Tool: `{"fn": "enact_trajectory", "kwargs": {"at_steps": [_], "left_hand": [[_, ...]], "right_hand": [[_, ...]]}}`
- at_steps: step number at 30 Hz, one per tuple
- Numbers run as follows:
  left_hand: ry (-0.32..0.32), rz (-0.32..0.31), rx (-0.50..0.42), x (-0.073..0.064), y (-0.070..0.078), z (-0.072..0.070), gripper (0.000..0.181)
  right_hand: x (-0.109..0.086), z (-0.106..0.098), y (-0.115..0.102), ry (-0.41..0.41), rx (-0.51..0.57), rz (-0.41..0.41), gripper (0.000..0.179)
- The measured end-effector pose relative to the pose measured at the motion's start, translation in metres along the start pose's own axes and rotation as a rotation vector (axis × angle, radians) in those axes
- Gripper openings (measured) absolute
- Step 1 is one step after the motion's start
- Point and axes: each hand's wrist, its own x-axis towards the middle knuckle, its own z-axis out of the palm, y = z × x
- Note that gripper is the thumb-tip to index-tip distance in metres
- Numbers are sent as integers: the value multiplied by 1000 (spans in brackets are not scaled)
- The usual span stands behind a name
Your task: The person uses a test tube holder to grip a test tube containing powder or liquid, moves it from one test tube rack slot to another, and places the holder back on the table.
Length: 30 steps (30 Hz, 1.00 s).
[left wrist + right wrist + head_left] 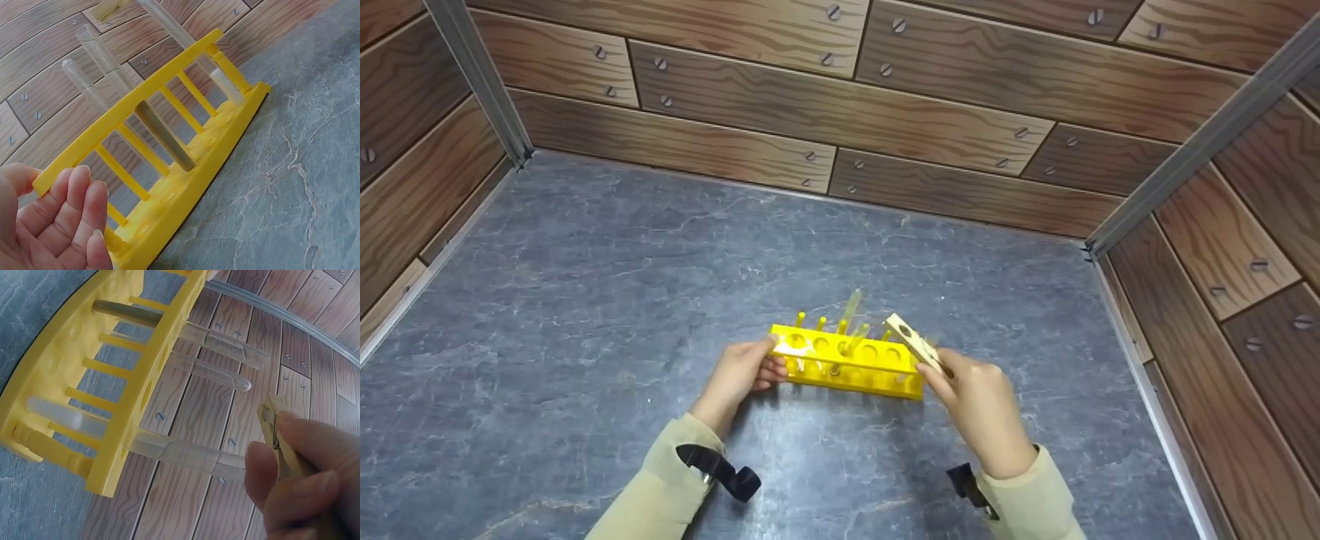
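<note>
A yellow test tube rack (847, 364) stands on the grey surface. At its left end my left hand (742, 371) grips the upper bar between thumb and fingers. My right hand (979, 397) holds a wooden test tube clamp (913, 341) over the rack's right end. One test tube (163, 135) with a dark brown filling sits in a middle hole. Another test tube (53, 410), white at its bottom, stands in the right end hole; its top reaches my right fingers, and whether the clamp touches it I cannot tell. An empty-looking tube (216, 375) sits behind, rounded end up.
Wood-patterned panels (735, 97) wall the back and both sides, with metal strips (1207, 127) at the corners. Black straps (720, 469) with cameras are on both wrists, over pale sleeves. The grey marbled surface (585, 300) spreads around the rack.
</note>
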Motion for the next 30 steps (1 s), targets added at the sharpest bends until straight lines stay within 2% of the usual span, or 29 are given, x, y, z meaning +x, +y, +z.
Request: {"fn": "enact_trajectory", "kwargs": {"at_steps": [21, 30], "left_hand": [[-5, 18, 5, 0, 1, 0, 35], [-22, 4, -7, -1, 1, -1, 36]], "right_hand": [[-4, -8, 9, -4, -7, 69, 17], [-8, -11, 13, 0, -20, 93, 19]]}}
